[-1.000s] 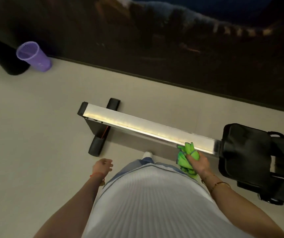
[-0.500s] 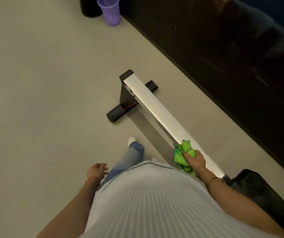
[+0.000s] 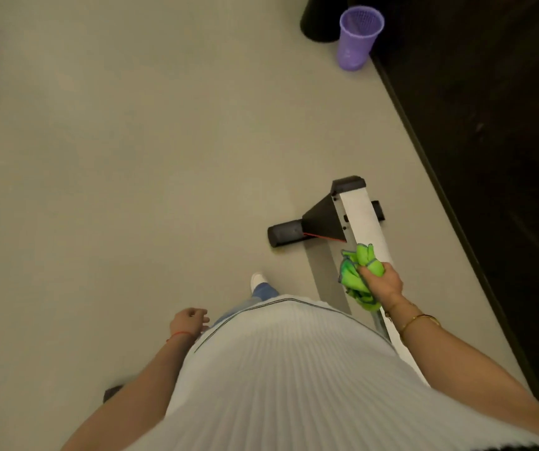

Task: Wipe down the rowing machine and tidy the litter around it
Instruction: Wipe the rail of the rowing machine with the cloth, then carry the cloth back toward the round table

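The rowing machine's silver rail runs from its black end cap and floor foot down toward me at the right. My right hand is shut on a bunched green cloth, pressed against the rail's near side just below the foot. My left hand hangs at my hip, fingers loosely curled, holding nothing. The seat and the rest of the machine are out of view.
A purple mesh waste basket stands on the floor at the top right, beside a black cylinder. A dark wall borders the right side. My white shoe steps left of the rail.
The view has swung left along the rail. My right hand with the cloth has slid toward the rail's end foot. The black seat has left the view. My left hand stays at my side.
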